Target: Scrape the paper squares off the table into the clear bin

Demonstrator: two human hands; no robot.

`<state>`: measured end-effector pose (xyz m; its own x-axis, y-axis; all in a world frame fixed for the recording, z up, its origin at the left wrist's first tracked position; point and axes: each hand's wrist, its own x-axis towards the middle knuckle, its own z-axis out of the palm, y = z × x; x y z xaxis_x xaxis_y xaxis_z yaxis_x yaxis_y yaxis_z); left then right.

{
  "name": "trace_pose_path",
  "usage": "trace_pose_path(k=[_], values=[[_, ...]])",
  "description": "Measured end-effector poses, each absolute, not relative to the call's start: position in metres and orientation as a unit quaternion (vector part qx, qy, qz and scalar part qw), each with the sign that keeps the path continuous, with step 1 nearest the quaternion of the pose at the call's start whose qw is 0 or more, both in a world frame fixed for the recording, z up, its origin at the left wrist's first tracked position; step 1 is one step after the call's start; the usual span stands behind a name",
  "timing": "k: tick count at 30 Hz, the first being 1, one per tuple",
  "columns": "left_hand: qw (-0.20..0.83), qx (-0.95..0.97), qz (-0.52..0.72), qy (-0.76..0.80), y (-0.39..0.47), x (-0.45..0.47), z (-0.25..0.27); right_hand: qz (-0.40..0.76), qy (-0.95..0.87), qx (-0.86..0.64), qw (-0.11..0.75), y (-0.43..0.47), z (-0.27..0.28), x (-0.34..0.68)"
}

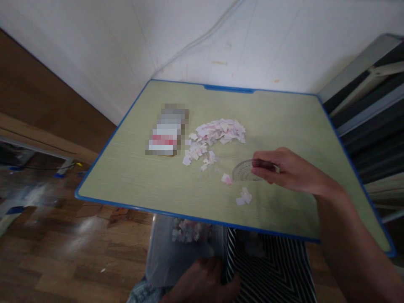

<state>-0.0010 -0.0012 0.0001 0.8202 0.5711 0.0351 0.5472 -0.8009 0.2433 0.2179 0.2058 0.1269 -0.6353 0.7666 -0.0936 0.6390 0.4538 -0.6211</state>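
Observation:
My right hand [280, 168] is closed around the dark reddish-brown grip of a half-round, see-through plate with curved rows of marks, like a protractor [242, 171]. It is low over the table, its curved edge beside a pinkish paper scrap [226, 179]. A few more scraps [244, 197] lie nearer the front edge. Farther left, small torn white and pink papers form a curved pile [217, 131]. Below the table's front edge, my left hand [203, 280] has its fingers curled at the near rim of a translucent plastic bin [162, 256]. Paper pieces [191, 230] lie inside that bin.
The pale green table [132, 176] has a blue rim and stands against a white wall [268, 46]. A blurred-out flat object [166, 130] lies on its left side. Striped cloth [274, 261] covers my lap beside the bin. A folded metal frame [372, 75] leans at the right.

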Motion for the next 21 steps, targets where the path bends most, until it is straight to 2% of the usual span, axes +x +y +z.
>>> trace_pose_path(k=[5,9,21], values=[[0.104,0.946,0.073,0.297,0.0,-0.001,0.002,0.328,-0.855,-0.396,0.065,0.205,0.123,0.214],[0.088,0.94,0.104,0.313,-0.001,0.001,-0.001,0.324,-0.856,-0.392,0.096,0.206,0.121,0.212],[0.09,0.941,0.099,0.311,-0.004,0.0,-0.003,0.116,-0.879,-0.455,0.088,0.203,0.111,0.209]])
